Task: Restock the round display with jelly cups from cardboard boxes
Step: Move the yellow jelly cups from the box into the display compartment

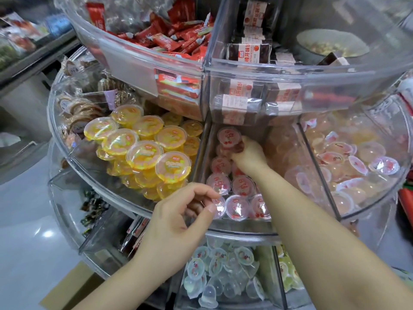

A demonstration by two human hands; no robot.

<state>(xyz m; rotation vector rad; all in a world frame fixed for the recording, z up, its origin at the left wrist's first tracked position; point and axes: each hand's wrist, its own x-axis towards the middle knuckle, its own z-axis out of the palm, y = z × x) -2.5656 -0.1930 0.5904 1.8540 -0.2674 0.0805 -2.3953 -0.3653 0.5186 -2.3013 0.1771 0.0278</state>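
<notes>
A clear round display [67,153] has wedge compartments on several tiers. The middle wedge holds rows of pink cherry jelly cups [237,206]. My right hand [248,155] reaches deep into that wedge and grips a stack of pink cups [229,136] at the back. My left hand [178,220] is at the wedge's front rim, thumb and fingers pinching the front-left pink cup [220,205]. Yellow jelly cups [143,151] fill the wedge to the left. A corner of a cardboard box [73,285] shows at the bottom left.
Pale peach jelly cups [348,166] fill the wedge to the right. The upper tier [201,63] overhangs the back of the middle wedge, with red wrapped snacks [169,39]. The lower tier holds clear jelly cups [223,274]. Grey floor [26,220] lies left.
</notes>
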